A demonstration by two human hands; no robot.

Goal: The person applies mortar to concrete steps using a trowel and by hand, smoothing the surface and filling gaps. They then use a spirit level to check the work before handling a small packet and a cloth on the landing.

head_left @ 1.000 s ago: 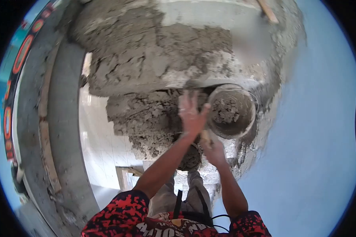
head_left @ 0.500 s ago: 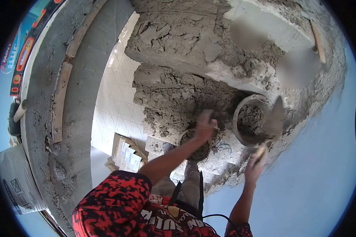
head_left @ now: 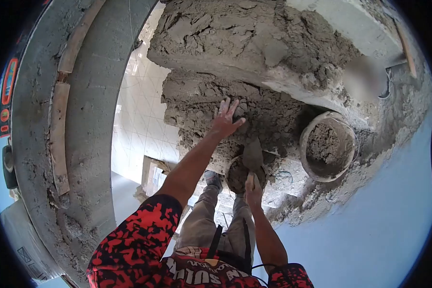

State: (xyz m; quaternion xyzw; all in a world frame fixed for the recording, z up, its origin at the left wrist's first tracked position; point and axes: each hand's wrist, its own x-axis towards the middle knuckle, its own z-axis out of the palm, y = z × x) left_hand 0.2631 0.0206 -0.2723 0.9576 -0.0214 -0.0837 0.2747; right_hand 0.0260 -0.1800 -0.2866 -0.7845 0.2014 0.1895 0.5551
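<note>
My left hand (head_left: 225,120) lies with fingers spread on the rough grey mortar (head_left: 269,113) covering a stair step. It holds nothing. In my right hand (head_left: 253,194) is the handle of a trowel (head_left: 253,154), my fingers closed around it. The trowel's pointed blade, coated in mortar, reaches over a small bucket (head_left: 235,175) near my feet and toward the step. Mortar shows inside that bucket, partly hidden by the blade and my hand. To the right, a larger bucket (head_left: 306,158) holds crumbly mortar, with a wire handle at its side.
Above is another mortar-covered step (head_left: 201,38). A pale blue wall (head_left: 369,211) rises on the right, and a curved concrete ledge (head_left: 93,120) with wooden strips (head_left: 60,134) runs along the left. White floor tiles (head_left: 139,110) lie below the steps' open edge.
The trowel has swung left from the larger bucket to above the small one. My left hand has moved up and left, its fingers now spread on the mortar. The view has shifted.
</note>
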